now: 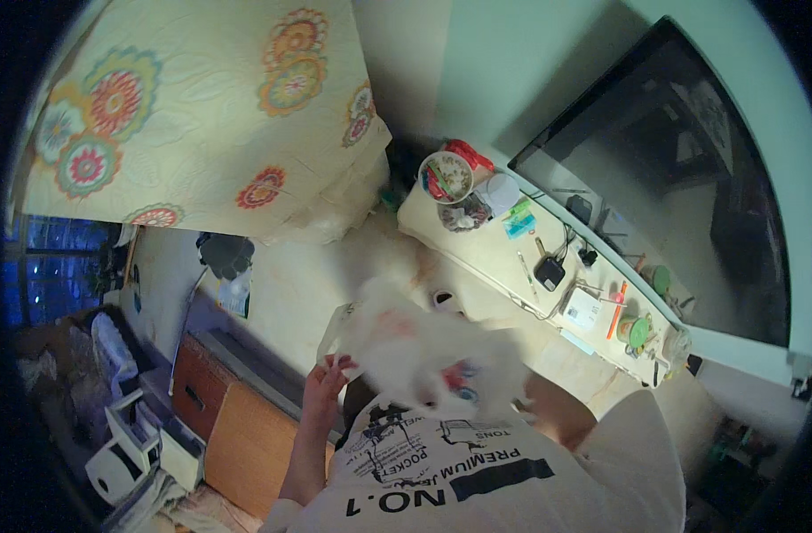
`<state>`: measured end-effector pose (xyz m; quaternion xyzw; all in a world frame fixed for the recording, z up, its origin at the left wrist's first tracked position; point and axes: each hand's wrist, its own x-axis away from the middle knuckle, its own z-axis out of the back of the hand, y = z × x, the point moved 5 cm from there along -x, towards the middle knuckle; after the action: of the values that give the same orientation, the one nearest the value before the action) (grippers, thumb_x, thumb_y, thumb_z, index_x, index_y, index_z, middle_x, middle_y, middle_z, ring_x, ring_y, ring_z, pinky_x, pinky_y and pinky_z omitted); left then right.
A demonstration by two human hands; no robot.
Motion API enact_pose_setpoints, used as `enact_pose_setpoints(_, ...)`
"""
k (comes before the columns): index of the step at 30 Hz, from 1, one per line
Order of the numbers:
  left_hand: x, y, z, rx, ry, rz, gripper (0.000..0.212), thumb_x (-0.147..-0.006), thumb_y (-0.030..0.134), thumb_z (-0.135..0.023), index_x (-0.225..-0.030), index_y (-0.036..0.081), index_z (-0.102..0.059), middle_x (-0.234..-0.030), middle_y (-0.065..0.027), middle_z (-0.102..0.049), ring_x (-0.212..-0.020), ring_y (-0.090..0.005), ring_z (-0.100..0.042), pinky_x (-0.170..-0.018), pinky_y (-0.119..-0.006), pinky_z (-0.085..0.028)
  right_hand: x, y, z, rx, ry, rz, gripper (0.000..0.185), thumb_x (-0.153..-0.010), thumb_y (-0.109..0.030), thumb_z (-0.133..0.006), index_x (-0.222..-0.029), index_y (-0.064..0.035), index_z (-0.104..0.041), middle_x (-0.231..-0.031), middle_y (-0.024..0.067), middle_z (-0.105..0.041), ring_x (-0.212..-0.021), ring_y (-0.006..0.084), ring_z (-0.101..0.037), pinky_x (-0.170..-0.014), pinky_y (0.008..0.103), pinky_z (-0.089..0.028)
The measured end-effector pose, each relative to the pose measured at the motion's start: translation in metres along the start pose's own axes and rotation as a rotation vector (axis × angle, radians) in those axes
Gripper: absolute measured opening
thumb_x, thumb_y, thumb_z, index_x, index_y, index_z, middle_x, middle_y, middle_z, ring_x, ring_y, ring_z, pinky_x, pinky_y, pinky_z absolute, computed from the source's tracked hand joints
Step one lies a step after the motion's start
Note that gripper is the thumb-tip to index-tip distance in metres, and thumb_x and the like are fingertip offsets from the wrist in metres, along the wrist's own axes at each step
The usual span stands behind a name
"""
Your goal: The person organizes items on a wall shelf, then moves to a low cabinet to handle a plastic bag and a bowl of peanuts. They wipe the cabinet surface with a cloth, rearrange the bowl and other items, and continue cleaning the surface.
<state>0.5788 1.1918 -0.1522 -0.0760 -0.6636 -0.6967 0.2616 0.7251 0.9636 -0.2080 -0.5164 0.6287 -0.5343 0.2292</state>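
A translucent white plastic bag (412, 346) spreads in front of my chest, blurred, with red and blue patches showing on its right part. My left hand (330, 374) pinches the bag's left edge between its fingers. On the right, my right hand (529, 398) is at the bag's other side, mostly hidden behind the plastic and blurred, so its grip cannot be made out. Below the bag is my printed white T-shirt (446, 460).
A narrow white stand (472, 250) holds a tub (446, 176), a black box (549, 273), cables and green-lidded jars (633, 331), beneath a large television (672, 180). A flowered cloth (199, 120) covers something tall at upper left. An orange-brown board (249, 446) lies at lower left.
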Motion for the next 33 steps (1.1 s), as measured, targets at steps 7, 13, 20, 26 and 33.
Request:
enact_pose_setpoints(7, 0.036, -0.028, 0.111, 0.768, 0.065, 0.356, 0.033, -0.100, 0.015, -0.053, -0.130, 0.001, -0.054, -0.119, -0.0112, -0.065, -0.105, -0.0228, -0.064, -0.090, -0.036, -0.054, -0.152, -0.055, -0.188, 0.488, 0.011, 0.229, 0.055, -0.084, -0.024, -0.073, -0.130, -0.0040, -0.052, -0.136, 0.0137, -0.054, -0.129, 0.0271, -0.049, -0.107, 0.0379, -0.039)
enact_pose_setpoints(13, 0.046, -0.075, 0.239, 0.375, 0.265, 0.103, 0.030, -0.098, 0.014, -0.051, -0.124, 0.000, -0.059, -0.112, -0.0102, -0.067, -0.096, -0.0201, -0.066, -0.084, -0.033, -0.054, -0.225, -0.115, -0.287, 0.107, -0.248, -0.018, 0.083, -0.083, -0.027, -0.075, -0.152, -0.0096, -0.031, -0.157, 0.0149, -0.027, -0.146, 0.0292, -0.026, -0.115, 0.0458, -0.031)
enact_pose_setpoints(20, 0.053, -0.109, 0.339, 1.089, 0.228, 0.043, 0.038, -0.089, 0.010, -0.062, -0.126, 0.003, -0.056, -0.115, -0.0090, -0.066, -0.103, -0.0190, -0.064, -0.090, -0.033, -0.051, -0.359, -0.076, -0.392, 0.919, -0.526, 0.137, 0.069, -0.069, -0.002, -0.075, -0.134, -0.0145, -0.054, -0.155, 0.0185, -0.033, -0.136, 0.0369, -0.045, -0.110, 0.0432, -0.040)
enact_pose_setpoints(26, 0.073, -0.079, 0.482, 0.646, 0.766, -0.157, 0.070, -0.082, 0.004, -0.068, -0.144, 0.005, -0.037, -0.146, -0.0129, -0.047, -0.084, -0.0084, -0.055, -0.070, -0.023, -0.045, -0.534, -0.019, -0.401, -0.050, -0.091, -0.512, 0.044, -0.075, -0.009, -0.067, -0.118, -0.0061, -0.058, -0.115, 0.0135, -0.065, -0.097, 0.0278, -0.065, -0.083, 0.0408, -0.053)
enact_pose_setpoints(33, 0.039, -0.067, 0.578, 0.710, 1.421, -0.040, 0.057, -0.087, 0.005, -0.070, -0.138, 0.007, -0.044, -0.113, -0.0063, -0.062, -0.088, -0.0113, -0.061, -0.075, -0.026, -0.052, -0.635, -0.020, -0.587, -0.346, -0.649, -0.599, 0.040, -0.089, -0.020, -0.057, -0.126, -0.0030, -0.053, -0.119, 0.0096, -0.058, -0.113, 0.0219, -0.053, -0.099, 0.0368, -0.041)
